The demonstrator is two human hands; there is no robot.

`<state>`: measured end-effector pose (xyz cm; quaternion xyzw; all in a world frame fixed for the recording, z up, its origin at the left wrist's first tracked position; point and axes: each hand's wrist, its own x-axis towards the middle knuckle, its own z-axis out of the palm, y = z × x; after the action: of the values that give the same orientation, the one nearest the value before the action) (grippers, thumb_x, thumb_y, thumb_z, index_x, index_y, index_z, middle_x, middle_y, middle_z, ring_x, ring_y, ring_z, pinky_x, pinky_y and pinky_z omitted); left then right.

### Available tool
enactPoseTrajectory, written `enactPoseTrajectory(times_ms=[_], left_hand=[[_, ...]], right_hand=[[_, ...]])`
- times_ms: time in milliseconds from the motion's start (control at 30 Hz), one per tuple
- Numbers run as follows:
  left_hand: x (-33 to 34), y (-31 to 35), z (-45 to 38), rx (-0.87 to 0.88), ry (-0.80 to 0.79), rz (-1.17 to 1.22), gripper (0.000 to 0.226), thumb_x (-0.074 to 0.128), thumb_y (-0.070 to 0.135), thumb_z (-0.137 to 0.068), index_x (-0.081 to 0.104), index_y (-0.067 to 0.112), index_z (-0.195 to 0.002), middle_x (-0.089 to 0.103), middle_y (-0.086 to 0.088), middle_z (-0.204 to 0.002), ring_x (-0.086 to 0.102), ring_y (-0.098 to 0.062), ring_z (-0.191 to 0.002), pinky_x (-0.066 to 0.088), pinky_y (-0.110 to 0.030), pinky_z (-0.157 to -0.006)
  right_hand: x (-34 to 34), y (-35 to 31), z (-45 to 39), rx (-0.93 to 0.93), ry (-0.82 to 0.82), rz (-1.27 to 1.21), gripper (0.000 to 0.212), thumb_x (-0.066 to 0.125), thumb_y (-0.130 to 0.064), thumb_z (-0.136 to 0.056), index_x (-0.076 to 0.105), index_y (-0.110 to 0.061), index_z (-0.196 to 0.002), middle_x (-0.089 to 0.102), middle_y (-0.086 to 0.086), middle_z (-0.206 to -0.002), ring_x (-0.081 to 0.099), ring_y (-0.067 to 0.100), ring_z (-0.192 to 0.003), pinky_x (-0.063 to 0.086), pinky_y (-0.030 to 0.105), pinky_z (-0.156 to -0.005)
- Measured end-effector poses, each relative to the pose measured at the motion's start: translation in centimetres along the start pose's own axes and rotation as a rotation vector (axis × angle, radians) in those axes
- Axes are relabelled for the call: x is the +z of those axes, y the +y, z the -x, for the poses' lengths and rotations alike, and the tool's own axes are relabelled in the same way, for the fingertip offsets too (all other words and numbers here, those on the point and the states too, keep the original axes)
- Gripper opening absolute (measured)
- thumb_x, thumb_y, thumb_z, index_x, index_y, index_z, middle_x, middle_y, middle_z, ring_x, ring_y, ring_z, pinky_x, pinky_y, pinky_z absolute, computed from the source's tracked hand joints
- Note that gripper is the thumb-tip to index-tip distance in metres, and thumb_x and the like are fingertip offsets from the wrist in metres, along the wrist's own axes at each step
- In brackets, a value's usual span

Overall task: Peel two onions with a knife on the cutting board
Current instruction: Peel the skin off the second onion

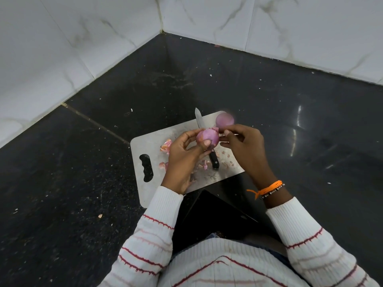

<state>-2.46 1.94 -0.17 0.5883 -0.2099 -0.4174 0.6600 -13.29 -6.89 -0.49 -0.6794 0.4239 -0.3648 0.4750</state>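
Observation:
A grey cutting board [149,146] with a handle slot lies on the dark counter. My left hand [182,160] grips a purple onion [207,137] above the board. My right hand [244,148] pinches a bit of skin at the onion's upper right side. A second, peeled onion [224,119] sits at the board's far right corner. The knife [199,119] lies on the board under my hands, blade pointing away, black handle [214,160] toward me. Loose pink skins [166,146] are scattered on the board.
The black stone counter [83,183] runs into a corner of white marble-patterned wall tiles [83,48]. Small crumbs and a skin scrap [100,215] lie on the counter at the left. The counter's front edge is just below the board.

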Motion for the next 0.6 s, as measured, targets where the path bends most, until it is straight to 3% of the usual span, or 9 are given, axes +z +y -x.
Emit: enactPoseTrajectory(times_ms=[133, 433, 600], left_hand=[[0.00, -0.04, 0.03, 0.015, 0.018, -0.053, 0.032, 0.072, 0.006, -0.080, 0.066, 0.009, -0.111, 0.068, -0.005, -0.111, 0.067, -0.018, -0.101, 0.058, -0.028, -0.079], [0.27, -0.24, 0.04, 0.025, 0.033, -0.122, 0.038, 0.074, 0.009, -0.078, 0.066, 0.009, -0.116, 0.069, -0.003, -0.112, 0.066, -0.020, -0.105, 0.056, -0.038, -0.088], [0.14, -0.16, 0.03, 0.033, 0.020, -0.133, 0.036, 0.074, 0.009, -0.078, 0.067, 0.010, -0.114, 0.070, -0.001, -0.110, 0.066, -0.016, -0.103, 0.057, -0.034, -0.085]], right_hand=[[0.20, -0.47, 0.29, -0.035, -0.020, 0.020, 0.012, 0.066, -0.011, -0.083, 0.074, -0.010, -0.093, 0.070, -0.002, -0.082, 0.069, 0.013, -0.076, 0.058, 0.036, -0.078], [-0.35, -0.08, -0.03, 0.002, -0.034, 0.004, 0.009, 0.069, -0.008, -0.079, 0.074, -0.012, -0.085, 0.072, 0.005, -0.076, 0.069, 0.019, -0.074, 0.058, 0.040, -0.077], [-0.68, 0.03, -0.20, 0.021, -0.078, -0.043, 0.006, 0.069, -0.008, -0.080, 0.073, -0.012, -0.083, 0.072, 0.010, -0.079, 0.069, 0.024, -0.076, 0.057, 0.044, -0.078]])
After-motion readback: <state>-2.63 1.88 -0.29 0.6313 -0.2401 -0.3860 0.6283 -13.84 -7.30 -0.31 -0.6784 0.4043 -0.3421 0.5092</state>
